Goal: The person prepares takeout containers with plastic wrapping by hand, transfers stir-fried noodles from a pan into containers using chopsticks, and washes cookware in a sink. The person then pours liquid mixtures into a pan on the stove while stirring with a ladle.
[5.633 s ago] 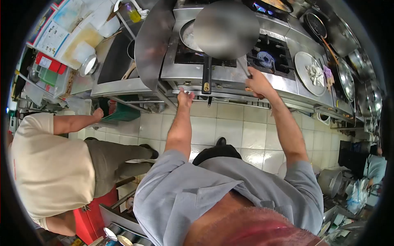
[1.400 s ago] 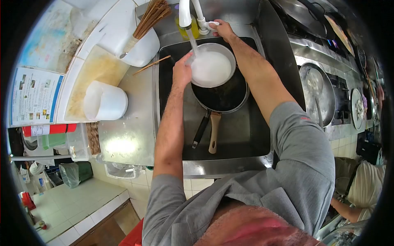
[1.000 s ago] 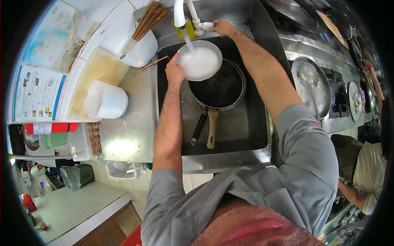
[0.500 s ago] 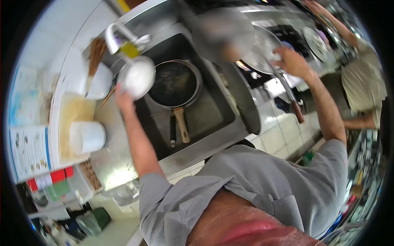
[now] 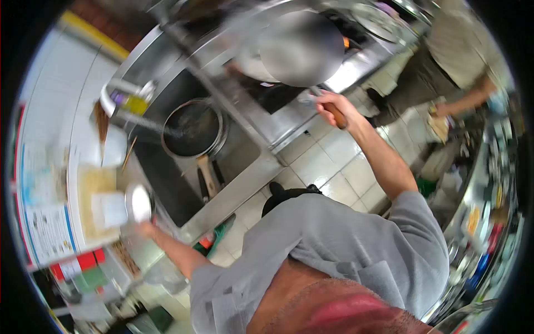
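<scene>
At the lower left, a metal bowl of white contents (image 5: 141, 204) stands beside a white tub (image 5: 109, 210) on the counter's left side. My left hand (image 5: 146, 229) is at the bowl's lower edge, its fingers smeared by motion. Over the stove's front edge, my right hand (image 5: 335, 108) is wrapped round the brown wooden handle of a utensil. The handle leads up to a blurred grey round patch (image 5: 303, 49), which hides the utensil's far end. A pan (image 5: 251, 60) on the stove is partly covered by this patch.
Water runs from the white faucet (image 5: 111, 100) into a black pan (image 5: 192, 127) in the sink. A plate (image 5: 378, 23) lies at the stove's far right. A co-worker in a beige shirt (image 5: 464, 47) stands at the right. The floor (image 5: 325, 167) shows between us.
The view has swung right towards the stove. My left hand and the bowl have moved from under the faucet to beside the white tub. My right hand has left the faucet and closed round the wooden handle.
</scene>
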Tool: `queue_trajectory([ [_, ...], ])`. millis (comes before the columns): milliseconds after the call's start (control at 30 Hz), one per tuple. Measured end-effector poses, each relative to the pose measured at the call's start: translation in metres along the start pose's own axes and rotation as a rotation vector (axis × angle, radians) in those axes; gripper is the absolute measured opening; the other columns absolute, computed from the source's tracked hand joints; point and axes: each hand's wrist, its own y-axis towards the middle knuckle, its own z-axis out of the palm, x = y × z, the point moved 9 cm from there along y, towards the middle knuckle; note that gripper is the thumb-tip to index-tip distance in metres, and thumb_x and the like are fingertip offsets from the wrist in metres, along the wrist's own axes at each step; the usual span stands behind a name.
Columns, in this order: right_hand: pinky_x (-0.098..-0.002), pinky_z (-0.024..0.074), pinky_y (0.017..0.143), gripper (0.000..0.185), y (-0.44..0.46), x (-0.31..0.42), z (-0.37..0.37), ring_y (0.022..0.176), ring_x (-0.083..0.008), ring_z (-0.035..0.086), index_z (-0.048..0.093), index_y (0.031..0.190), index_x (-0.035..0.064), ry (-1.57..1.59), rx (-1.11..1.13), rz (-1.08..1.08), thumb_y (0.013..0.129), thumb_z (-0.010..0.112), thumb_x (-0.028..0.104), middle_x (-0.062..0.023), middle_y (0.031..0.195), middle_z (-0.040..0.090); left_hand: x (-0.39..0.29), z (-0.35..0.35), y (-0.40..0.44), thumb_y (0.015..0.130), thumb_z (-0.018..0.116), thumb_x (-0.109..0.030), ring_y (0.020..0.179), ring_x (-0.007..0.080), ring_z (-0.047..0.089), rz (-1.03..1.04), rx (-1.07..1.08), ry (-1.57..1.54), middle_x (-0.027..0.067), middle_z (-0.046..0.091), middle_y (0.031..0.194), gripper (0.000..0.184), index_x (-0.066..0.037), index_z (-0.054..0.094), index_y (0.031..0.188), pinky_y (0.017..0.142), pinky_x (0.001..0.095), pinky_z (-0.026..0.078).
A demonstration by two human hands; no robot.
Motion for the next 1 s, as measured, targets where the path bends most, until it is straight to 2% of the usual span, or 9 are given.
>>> queue_trajectory([
  [133, -0.0253, 0.0386, 0.029, 0.071, -0.056, 0.024, -0.023, 0.036, -0.0109, 0.048, 0.028, 0.136, 0.0134, -0.55, -0.355, 0.066, 0.073, 0.059, 0.007, -0.0012, 0.057, 0.051, 0.021, 0.055, -0.048, 0.082, 0.045, -0.006, 0.085, 0.0342, 0.057, 0.048, 0.253, 0.155, 0.0196, 0.054, 0.102, 0.047, -0.008, 0.036, 0.128, 0.055, 0.0425, 0.054],
  [200, -0.0266, 0.0402, 0.029, 0.058, -0.082, 0.031, -0.017, 0.036, -0.0122, 0.049, 0.033, 0.131, 0.0087, -0.901, -0.419, 0.009, 0.076, 0.05, 0.005, -0.0021, 0.057, 0.049, 0.036, 0.097, -0.082, 0.082, 0.046, -0.008, 0.085, 0.0337, 0.057, 0.036, 0.401, 0.226, 0.0192, 0.055, 0.102, 0.044, -0.008, 0.038, 0.125, 0.057, 0.0423, 0.053],
  [333, -0.0311, 0.0415, 0.032, 0.046, -0.086, -0.005, 0.019, 0.038, -0.0167, 0.05, 0.04, 0.116, 0.0028, -0.563, -0.382, 0.023, 0.071, 0.048, -0.001, -0.0092, 0.063, 0.05, 0.06, 0.181, -0.139, 0.082, 0.047, -0.013, 0.087, 0.0328, 0.058, 0.022, 0.672, 0.348, 0.0183, 0.056, 0.102, 0.039, -0.008, 0.042, 0.121, 0.062, 0.0419, 0.051],
  [467, -0.0295, 0.0405, 0.035, 0.008, -0.054, -0.001, 0.015, 0.04, -0.0151, 0.047, 0.052, 0.074, 0.0037, -0.209, -0.295, 0.038, 0.07, 0.059, 0.004, -0.0071, 0.058, 0.049, 0.075, 0.218, -0.163, 0.083, 0.048, -0.017, 0.088, 0.0318, 0.058, 0.022, 0.823, 0.42, 0.0175, 0.058, 0.101, 0.036, -0.008, 0.047, 0.117, 0.066, 0.0415, 0.05],
  [600, -0.0336, 0.0434, 0.037, 0.021, -0.044, 0.01, 0.007, 0.043, -0.0181, 0.052, 0.048, 0.09, -0.0009, -0.601, -0.373, -0.113, 0.073, 0.057, 0.005, -0.0093, 0.062, 0.052, 0.079, 0.226, -0.158, 0.083, 0.049, -0.022, 0.09, 0.0308, 0.058, 0.013, 0.867, 0.46, 0.0166, 0.059, 0.101, 0.033, -0.008, 0.051, 0.113, 0.071, 0.0411, 0.048],
  [667, -0.0367, 0.0456, 0.038, 0.035, -0.061, 0.016, 0.016, 0.046, -0.0202, 0.057, 0.042, 0.104, -0.0024, -1.138, -0.615, -0.213, 0.073, 0.056, 0.004, -0.01, 0.064, 0.052, 0.085, 0.222, -0.147, 0.083, 0.049, -0.024, 0.091, 0.0303, 0.058, 0.011, 0.874, 0.49, 0.0162, 0.06, 0.101, 0.032, -0.008, 0.053, 0.11, 0.073, 0.0409, 0.047],
  [767, -0.0392, 0.0461, 0.038, 0.039, -0.053, -0.011, 0.032, 0.047, -0.0217, 0.059, 0.039, 0.109, -0.0017, -0.942, -0.601, -0.201, 0.073, 0.055, 0.004, -0.0103, 0.064, 0.053, 0.087, 0.21, -0.118, 0.083, 0.05, -0.027, 0.092, 0.0296, 0.058, 0.003, 0.854, 0.513, 0.0155, 0.061, 0.101, 0.031, -0.008, 0.056, 0.107, 0.077, 0.0406, 0.046],
  [900, -0.026, 0.042, 0.033, 0.06, -0.068, -0.017, 0.045, 0.039, -0.0124, 0.051, 0.039, 0.126, 0.0095, -0.056, -0.394, 0.014, 0.07, 0.062, 0.004, -0.0036, 0.063, 0.055, 0.075, 0.164, -0.042, 0.084, 0.051, -0.032, 0.093, 0.0286, 0.058, -0.007, 0.77, 0.513, 0.0147, 0.062, 0.101, 0.032, -0.008, 0.061, 0.103, 0.081, 0.0402, 0.044],
  [1000, -0.0267, 0.0371, 0.029, 0.067, -0.06, 0.001, 0.012, 0.035, -0.0113, 0.046, 0.03, 0.135, 0.0106, -0.36, -0.422, -0.032, 0.075, 0.061, 0.009, -0.0014, 0.057, 0.05, 0.063, 0.095, 0.04, 0.084, 0.052, -0.035, 0.095, 0.0279, 0.059, 0.033, 0.725, 0.572, 0.014, 0.063, 0.101, 0.034, -0.008, 0.064, 0.1, 0.085, 0.0399, 0.043],
])
